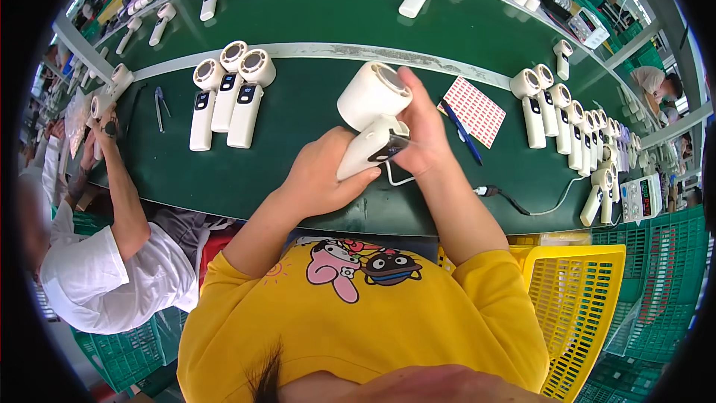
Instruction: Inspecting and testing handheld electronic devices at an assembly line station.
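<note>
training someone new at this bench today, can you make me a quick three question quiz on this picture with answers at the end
1. Multiple choice: which thing lies at the left edge of the red-and-white sheet?
a) tweezers
b) blue pen
c) yellow basket

2. True or false: the left hand grips the handle of the white device.

3. Count: how many devices are in the cluster on the green tabletop nearest the left hand?

Key:
1. b
2. True
3. Three
</note>
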The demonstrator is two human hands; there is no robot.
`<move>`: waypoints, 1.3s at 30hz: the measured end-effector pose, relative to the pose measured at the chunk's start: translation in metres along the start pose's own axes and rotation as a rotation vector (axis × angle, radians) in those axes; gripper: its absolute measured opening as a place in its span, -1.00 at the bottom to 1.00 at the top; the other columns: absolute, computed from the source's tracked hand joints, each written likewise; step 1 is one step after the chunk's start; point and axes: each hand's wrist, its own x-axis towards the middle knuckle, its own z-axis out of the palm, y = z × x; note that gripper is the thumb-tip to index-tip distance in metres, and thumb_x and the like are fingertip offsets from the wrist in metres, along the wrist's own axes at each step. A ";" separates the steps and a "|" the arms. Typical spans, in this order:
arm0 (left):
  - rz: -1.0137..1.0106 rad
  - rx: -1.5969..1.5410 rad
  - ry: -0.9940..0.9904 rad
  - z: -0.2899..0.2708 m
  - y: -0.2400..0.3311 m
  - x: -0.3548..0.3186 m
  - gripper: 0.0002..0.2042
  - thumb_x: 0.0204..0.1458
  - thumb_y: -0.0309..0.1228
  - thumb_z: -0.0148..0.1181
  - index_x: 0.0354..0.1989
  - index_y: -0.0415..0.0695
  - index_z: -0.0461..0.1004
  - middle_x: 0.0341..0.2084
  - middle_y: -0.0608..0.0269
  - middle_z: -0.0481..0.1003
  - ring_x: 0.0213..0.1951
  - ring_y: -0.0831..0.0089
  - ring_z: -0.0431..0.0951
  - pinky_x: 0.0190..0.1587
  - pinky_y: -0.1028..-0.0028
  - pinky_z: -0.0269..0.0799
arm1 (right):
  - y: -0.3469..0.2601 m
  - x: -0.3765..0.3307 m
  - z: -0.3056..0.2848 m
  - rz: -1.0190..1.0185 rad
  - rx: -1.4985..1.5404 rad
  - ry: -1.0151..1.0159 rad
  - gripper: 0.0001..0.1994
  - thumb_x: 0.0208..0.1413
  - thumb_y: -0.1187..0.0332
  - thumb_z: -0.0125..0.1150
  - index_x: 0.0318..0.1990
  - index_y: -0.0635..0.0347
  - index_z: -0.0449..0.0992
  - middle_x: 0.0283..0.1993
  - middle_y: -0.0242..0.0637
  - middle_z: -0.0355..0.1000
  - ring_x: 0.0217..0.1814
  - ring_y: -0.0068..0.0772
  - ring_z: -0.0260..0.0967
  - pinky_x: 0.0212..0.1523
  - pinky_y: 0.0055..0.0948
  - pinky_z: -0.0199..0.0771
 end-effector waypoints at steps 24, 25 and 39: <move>0.661 -0.596 0.328 -0.148 0.071 -0.059 -0.54 -0.14 -0.16 0.09 -0.12 -0.12 0.14 -0.43 0.36 0.30 -0.57 0.58 0.25 0.12 0.23 0.04 | 0.019 0.011 -0.014 -0.207 -1.216 -0.141 -0.71 0.14 0.17 -0.07 -0.21 0.20 0.42 -0.41 -0.44 0.31 -0.41 -0.65 0.13 -0.36 -0.70 0.15; 0.649 -0.643 0.377 -0.148 0.069 -0.061 -0.54 -0.15 -0.16 0.09 -0.13 -0.12 0.14 -0.45 0.36 0.31 -0.58 0.58 0.25 0.14 0.24 0.03 | 0.019 0.011 -0.014 -0.197 -1.225 -0.159 -0.71 0.14 0.17 -0.07 -0.21 0.20 0.42 -0.41 -0.44 0.31 -0.41 -0.65 0.13 -0.36 -0.70 0.15; -0.408 -1.336 0.280 -0.033 -0.001 0.017 -0.71 -0.03 -0.51 -0.12 -0.12 -0.34 0.16 -0.37 -0.04 0.38 -0.55 0.39 0.44 -0.55 0.52 0.41 | 0.019 0.003 -0.006 -0.395 -1.062 -0.069 -0.79 0.10 0.25 0.00 -0.38 0.20 0.44 -0.55 -0.47 0.27 -0.54 -0.65 0.09 -0.50 -0.67 0.12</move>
